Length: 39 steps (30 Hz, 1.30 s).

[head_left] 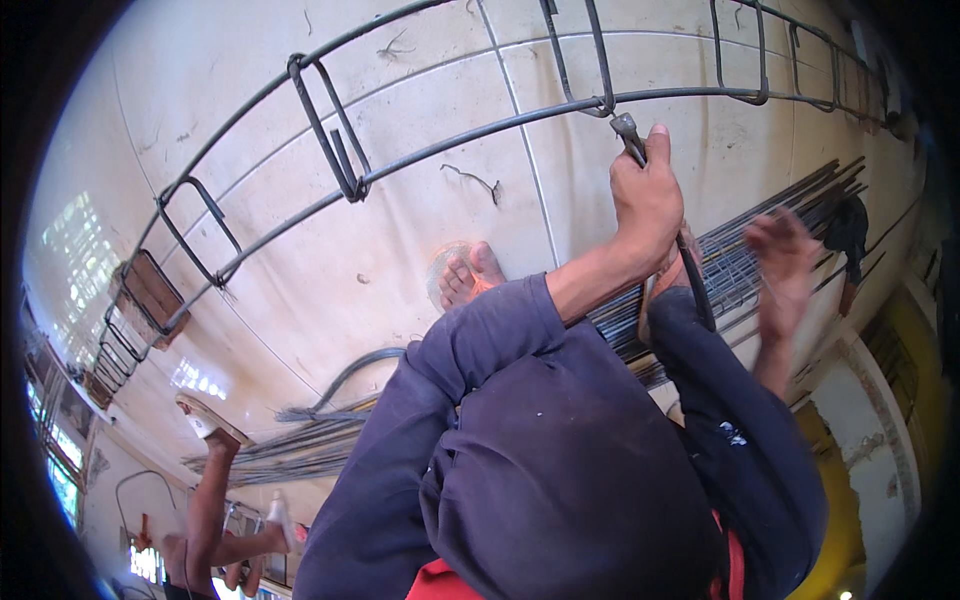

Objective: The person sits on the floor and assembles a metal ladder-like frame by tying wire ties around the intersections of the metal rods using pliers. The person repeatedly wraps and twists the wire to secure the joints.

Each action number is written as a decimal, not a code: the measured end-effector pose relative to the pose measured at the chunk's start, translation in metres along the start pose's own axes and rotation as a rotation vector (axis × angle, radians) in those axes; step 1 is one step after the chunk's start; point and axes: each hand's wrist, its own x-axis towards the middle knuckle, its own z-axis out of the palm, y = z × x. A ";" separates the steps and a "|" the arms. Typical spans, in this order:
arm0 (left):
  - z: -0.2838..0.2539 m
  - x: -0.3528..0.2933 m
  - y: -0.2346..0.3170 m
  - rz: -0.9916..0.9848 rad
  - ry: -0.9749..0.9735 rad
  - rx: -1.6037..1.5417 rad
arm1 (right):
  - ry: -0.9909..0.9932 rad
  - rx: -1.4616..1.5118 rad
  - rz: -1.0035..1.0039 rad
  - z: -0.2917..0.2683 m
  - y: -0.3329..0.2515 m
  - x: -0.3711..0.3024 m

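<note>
My left hand (648, 200) is closed round the dark handles of a pair of pincers (628, 130). The pincers' head points up at a wire tie (604, 104), where a rectangular stirrup (578, 55) meets the nearer bar of a long steel rebar cage (480, 131). Whether the jaws grip the wire is too small to tell. Off to the right, my right hand (785, 265) is raised above a stack of steel rods, blurred by motion. Its fingers look apart, with nothing seen in them.
Bundled steel rods (740, 265) lie at right, with a dark cloth-like thing (848, 225) at their end. More rods (290, 450) and a bent bar (350, 375) lie lower left. A wooden block (155, 292) props the cage. My bare foot (465, 272) and another person's legs (205, 500) are on the floor.
</note>
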 end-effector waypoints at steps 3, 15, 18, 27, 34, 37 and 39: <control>0.002 -0.001 -0.002 0.029 -0.019 -0.052 | 0.148 0.089 -0.182 -0.055 -0.048 0.006; 0.011 -0.004 0.004 0.040 0.003 -0.193 | -0.564 -0.640 -0.004 0.075 -0.029 -0.009; 0.005 -0.013 0.013 0.055 -0.006 -0.151 | -0.597 -0.641 -0.033 0.072 -0.020 -0.006; -0.031 -0.002 0.009 -0.090 -0.278 -0.205 | -0.867 0.383 0.891 0.057 0.044 0.035; -0.027 -0.004 0.007 0.114 -0.444 0.127 | -0.777 -0.080 0.519 0.053 0.020 0.024; -0.026 0.000 0.001 0.381 -0.447 0.370 | -0.700 -0.039 0.473 0.043 0.022 0.021; -0.027 0.001 0.001 0.499 -0.381 0.543 | -0.684 -0.069 0.417 0.041 0.019 0.020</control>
